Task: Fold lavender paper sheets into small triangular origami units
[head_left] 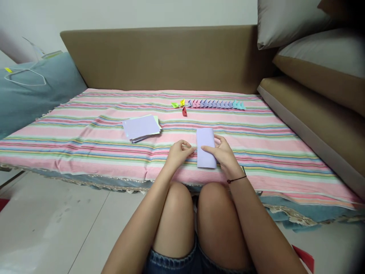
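Note:
A folded sheet of lilac paper is held upright over the near edge of the striped cloth. My right hand grips it from the right, thumb across its front and fingers behind. At its left edge is my left hand, fingers curled, with thumb and fingertips close to the paper; whether they pinch the edge is too small to tell. Left of the hands lies a stack of coloured paper, a lilac sheet on top. Farther back, a row of folded paper pieces runs in pink, lilac and blue.
A red folded piece, a yellow one and a green one sit by the row's left end. Cushions are piled at the right. A brown backrest stands behind the striped cloth.

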Tool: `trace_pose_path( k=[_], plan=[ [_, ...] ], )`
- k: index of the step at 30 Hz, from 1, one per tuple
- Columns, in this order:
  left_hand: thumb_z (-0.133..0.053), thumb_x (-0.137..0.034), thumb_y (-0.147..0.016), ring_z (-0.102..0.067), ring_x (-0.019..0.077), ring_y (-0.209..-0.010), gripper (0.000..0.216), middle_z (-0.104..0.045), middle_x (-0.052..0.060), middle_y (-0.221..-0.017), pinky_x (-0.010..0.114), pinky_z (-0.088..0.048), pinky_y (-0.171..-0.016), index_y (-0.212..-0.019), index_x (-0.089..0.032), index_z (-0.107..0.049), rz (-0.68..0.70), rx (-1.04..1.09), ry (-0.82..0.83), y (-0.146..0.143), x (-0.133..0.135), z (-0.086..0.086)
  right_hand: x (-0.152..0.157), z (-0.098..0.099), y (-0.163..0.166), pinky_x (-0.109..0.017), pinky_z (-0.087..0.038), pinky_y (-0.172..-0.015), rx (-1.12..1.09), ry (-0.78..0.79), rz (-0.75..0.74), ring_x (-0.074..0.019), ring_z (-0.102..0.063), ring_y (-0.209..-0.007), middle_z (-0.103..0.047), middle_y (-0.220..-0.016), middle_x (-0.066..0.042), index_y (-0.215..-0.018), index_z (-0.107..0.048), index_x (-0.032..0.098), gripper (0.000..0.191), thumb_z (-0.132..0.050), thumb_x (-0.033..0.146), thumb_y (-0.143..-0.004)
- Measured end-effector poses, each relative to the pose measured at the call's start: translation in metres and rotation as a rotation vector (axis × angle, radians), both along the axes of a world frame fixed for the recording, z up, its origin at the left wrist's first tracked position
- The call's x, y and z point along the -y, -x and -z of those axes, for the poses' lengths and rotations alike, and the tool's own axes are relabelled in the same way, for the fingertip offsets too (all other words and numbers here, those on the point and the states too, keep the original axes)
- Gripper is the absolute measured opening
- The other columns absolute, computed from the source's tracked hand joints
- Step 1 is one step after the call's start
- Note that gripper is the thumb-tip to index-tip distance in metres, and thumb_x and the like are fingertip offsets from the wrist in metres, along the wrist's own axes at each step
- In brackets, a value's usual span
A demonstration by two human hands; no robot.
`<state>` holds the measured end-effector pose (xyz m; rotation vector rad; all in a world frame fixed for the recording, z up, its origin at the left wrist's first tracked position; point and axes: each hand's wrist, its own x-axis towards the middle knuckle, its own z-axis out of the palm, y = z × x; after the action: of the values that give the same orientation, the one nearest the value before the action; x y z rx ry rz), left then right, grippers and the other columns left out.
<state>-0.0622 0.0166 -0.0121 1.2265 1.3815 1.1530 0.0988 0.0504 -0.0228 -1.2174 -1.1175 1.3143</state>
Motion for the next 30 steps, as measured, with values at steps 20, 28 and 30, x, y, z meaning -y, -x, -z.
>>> trace_pose_path(
  k=[20,28,30],
  plan=[
    [-0.043,-0.016,-0.089,-0.052,0.0177,-0.079,0.025,-0.061,0.008,-0.088,0.032,-0.046,-0.068,-0.103,-0.018,-0.063,0.217,-0.991,-0.725,0.024,0.011,0.041,-0.041,0.006,-0.001,-0.032,-0.044,-0.063,0.461,-0.005,-0.147,-0.0225,-0.059,-0.075,-0.066,-0.095,-0.004,-0.111,-0.06,0.022,0.083,-0.085,0.016,-0.032],
    [-0.047,-0.01,-0.085,-0.053,0.0182,-0.079,0.028,-0.063,0.008,-0.086,0.033,-0.048,-0.069,-0.107,-0.016,-0.063,0.246,-0.978,-0.772,0.023,0.012,0.036,-0.036,0.0,-0.003,-0.027,-0.04,-0.052,0.412,-0.031,-0.076,-0.0211,-0.059,-0.07,-0.068,-0.087,-0.002,-0.103,-0.067,0.023,0.076,-0.082,0.008,-0.03],
    [-0.047,-0.01,-0.085,-0.054,0.0181,-0.078,0.027,-0.063,0.008,-0.085,0.033,-0.048,-0.068,-0.105,-0.016,-0.064,0.251,-0.981,-0.776,0.023,0.011,0.036,-0.036,-0.001,-0.003,-0.025,-0.039,-0.049,0.366,0.024,-0.046,-0.0195,-0.058,-0.065,-0.069,-0.084,-0.001,-0.102,-0.067,0.023,0.077,-0.081,0.003,-0.029]
  ],
)
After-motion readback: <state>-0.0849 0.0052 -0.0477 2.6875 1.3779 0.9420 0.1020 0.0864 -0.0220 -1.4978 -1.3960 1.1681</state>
